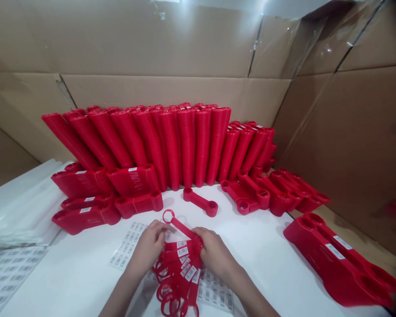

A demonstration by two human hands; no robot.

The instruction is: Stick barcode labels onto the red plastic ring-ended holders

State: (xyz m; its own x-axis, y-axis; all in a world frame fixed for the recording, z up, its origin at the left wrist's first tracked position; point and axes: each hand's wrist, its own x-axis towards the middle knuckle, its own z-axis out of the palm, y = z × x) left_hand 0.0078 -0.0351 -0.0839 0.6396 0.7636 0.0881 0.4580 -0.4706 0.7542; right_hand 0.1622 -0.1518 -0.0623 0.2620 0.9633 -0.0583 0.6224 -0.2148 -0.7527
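Standing along the far edge of the white table [260, 246], a long row of tall red stacks [185, 145] fills most of the width. By the right edge lies a large labelled bundle [333, 259]; toward the far left corner sit shorter bundles [137, 180]. On the table's near side, about midway between its left and right edges, is the fan of red strips [181, 288], most of its ring ends turned toward the near edge.

The right hand [214, 251] is closed around the fan's gathered ends. That seems the grip to guard: slackening it could let the strips slide over each other. The left hand [153, 240] is curled, fingertips just beside the top strip [181, 226]; I cannot tell whether it pinches anything. A light touch there would likely steady the strip without bending it.

Label sheeting [128, 242] shows on both sides of the fan, as 1 sheet or 2 I cannot tell. The top strip points toward the far edge with no label visible; at least 5 others show white labels [182, 252]. Even spacing should leave those uncovered, with fingertips off their edges.
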